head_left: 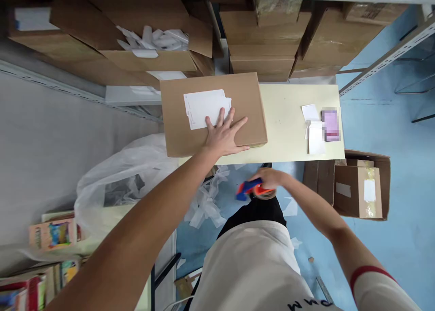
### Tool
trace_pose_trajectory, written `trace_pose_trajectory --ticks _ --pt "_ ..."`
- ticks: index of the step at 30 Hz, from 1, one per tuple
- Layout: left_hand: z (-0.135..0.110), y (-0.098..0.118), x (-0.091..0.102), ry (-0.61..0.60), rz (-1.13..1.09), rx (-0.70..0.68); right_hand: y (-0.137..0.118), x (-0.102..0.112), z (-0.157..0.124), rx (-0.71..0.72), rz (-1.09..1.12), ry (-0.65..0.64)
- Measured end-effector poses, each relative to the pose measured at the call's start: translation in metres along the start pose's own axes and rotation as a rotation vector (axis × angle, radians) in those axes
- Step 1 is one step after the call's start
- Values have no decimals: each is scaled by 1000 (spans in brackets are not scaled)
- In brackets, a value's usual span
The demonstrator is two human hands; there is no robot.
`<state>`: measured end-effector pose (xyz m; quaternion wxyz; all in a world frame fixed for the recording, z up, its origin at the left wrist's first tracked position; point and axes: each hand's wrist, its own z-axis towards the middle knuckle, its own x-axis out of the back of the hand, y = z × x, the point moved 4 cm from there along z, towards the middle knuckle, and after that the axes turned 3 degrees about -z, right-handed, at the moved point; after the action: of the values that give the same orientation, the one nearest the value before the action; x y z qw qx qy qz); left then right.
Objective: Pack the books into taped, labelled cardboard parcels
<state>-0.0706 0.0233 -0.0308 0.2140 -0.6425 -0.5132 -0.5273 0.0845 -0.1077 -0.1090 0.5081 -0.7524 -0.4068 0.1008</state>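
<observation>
My left hand [224, 134] lies flat with spread fingers on a closed brown cardboard box [248, 98], its fingertips over the white label [204, 107] stuck on the lid. The box rests on the left part of a pale yellow table [285, 121]. My right hand [270, 179] is below the table's near edge, in front of my body, closed round a blue and orange tape dispenser [249, 189].
White slips [314, 130] and a pink item [330, 124] lie at the table's right end. Shelves of cardboard boxes [265, 35] stand behind. An open carton [360, 188] sits on the blue floor at right. A clear plastic bag [115, 184], paper scraps and books [54, 234] are at left.
</observation>
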Motion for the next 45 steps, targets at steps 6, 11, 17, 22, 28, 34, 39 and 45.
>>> trace_pose_trajectory --ticks 6,11,17,22,28,34,39,45 --pt "-1 -11 14 102 -345 -9 -43 -3 -1 45 -123 254" --pt "-83 1 24 644 -901 170 -55 27 -85 144 94 641" --pt "-161 65 0 489 -1499 239 -100 3 -103 240 -212 970" --pt "-153 84 18 437 -1808 244 -127 -20 -97 430 -731 1028" --pt "-117 64 51 558 -1792 143 -157 10 -105 688 -1063 1211" --pt "-55 48 125 662 -1389 -8 -177 107 -95 701 -991 1187" --pt "21 60 184 698 -1373 -184 -188 205 -55 728 -882 1269" --pt "125 60 232 751 -1423 -298 -199 323 19 538 -664 1261"
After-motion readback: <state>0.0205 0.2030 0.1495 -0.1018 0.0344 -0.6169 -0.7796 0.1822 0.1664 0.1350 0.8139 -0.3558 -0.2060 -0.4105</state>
